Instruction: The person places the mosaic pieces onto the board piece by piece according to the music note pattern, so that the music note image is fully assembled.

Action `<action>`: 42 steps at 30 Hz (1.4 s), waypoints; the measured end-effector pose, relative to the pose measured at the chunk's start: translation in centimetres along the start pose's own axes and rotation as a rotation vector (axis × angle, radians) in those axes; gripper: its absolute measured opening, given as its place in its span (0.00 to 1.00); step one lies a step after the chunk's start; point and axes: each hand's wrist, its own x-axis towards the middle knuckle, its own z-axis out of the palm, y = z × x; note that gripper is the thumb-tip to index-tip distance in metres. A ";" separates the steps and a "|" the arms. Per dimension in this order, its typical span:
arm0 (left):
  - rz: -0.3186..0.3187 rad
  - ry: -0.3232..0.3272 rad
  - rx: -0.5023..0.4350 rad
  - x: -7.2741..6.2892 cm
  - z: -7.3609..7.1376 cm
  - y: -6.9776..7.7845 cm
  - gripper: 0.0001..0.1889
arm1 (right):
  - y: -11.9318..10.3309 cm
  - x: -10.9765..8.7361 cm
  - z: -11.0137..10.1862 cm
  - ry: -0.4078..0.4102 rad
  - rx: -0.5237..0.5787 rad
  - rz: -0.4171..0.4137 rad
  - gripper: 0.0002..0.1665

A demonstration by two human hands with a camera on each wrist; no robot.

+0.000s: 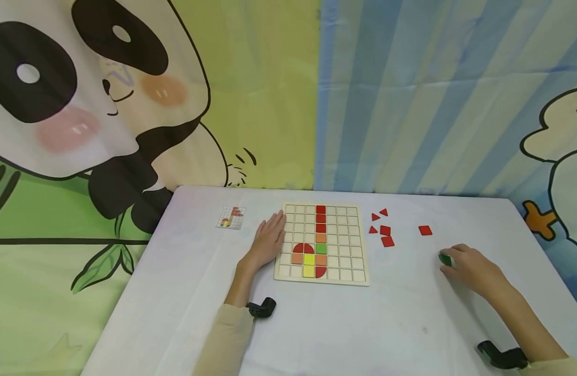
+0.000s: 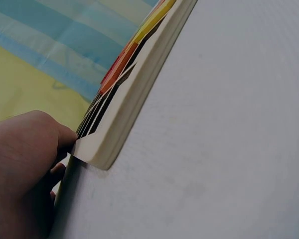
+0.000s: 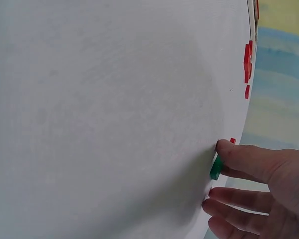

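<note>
My right hand [image 1: 473, 269] pinches a green piece [image 3: 216, 168] between thumb and fingertip, just at the tabletop on the right. The piece's full outline is hidden by the fingers. My left hand [image 1: 268, 240] lies along the left edge of a wooden grid board [image 1: 346, 282], fingers fairly straight. In the left wrist view its thumb touches the board's corner. Set in the board are red, orange, yellow and green pieces, among them a green square [image 1: 321, 249] and a yellow square [image 1: 309, 271]. They make a column with a rounded cluster at its lower left.
Several loose red triangles and squares, such as a red square [image 1: 387, 241], lie right of the board. Another red square [image 1: 425, 230] is farther right, nearer my right hand. A small pattern card [image 1: 231, 218] lies left of the board on the white table [image 1: 175, 313].
</note>
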 end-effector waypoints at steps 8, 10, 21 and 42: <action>0.002 0.013 0.000 -0.1 -0.3 -0.2 0.30 | 0.5 0.0 0.6 0.041 0.084 -0.056 0.19; 0.002 0.010 0.009 -0.1 -0.3 -0.2 0.30 | 0.5 0.0 0.7 0.043 0.100 -0.053 0.18; -0.005 0.001 0.001 -0.3 -0.1 -0.3 0.30 | -1.3 0.8 0.6 0.053 0.207 -0.029 0.15; 0.004 0.009 -0.002 0.0 -0.1 0.1 0.30 | -22.9 3.9 2.9 -0.004 0.317 -0.514 0.07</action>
